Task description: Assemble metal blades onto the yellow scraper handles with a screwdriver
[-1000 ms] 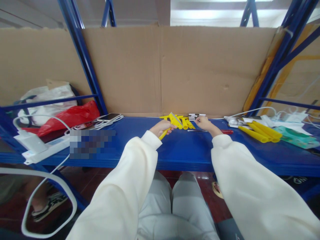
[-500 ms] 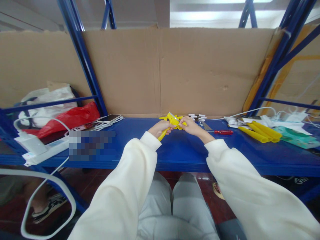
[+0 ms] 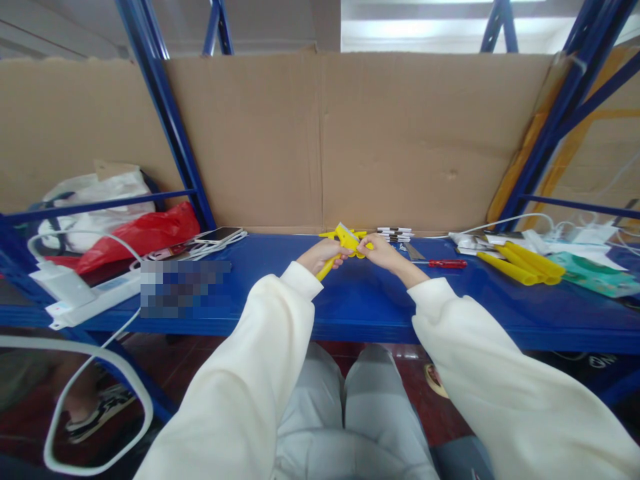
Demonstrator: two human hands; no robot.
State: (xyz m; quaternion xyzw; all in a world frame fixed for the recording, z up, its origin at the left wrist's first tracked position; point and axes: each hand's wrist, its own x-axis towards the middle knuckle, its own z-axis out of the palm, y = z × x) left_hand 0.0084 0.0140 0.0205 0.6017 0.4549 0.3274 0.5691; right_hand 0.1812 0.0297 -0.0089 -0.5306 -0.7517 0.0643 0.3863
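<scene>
My left hand (image 3: 327, 255) is closed around the yellow handle of a scraper (image 3: 349, 238), whose pale flat head points up and away from me. Close by on the right, my right hand (image 3: 379, 252) pinches a small yellow part at the scraper's head; its exact shape is hidden by the fingers. Other yellow pieces (image 3: 330, 235) lie on the blue bench just behind the hands. Right of my right hand are a stack of small black-and-white packs (image 3: 395, 234), a flat metal blade (image 3: 414, 251) and a red-handled screwdriver (image 3: 447, 264).
Several yellow tube-shaped handles (image 3: 525, 265) lie at the right beside a green packet (image 3: 593, 272). At the left are a power strip (image 3: 97, 299), a phone (image 3: 220, 235) with white cables and a red bag (image 3: 145, 235). Cardboard (image 3: 400, 140) walls off the back between blue posts.
Almost nothing differs. Both hands stay on the scraper in nearly the same place, and the view has shifted very slightly.
</scene>
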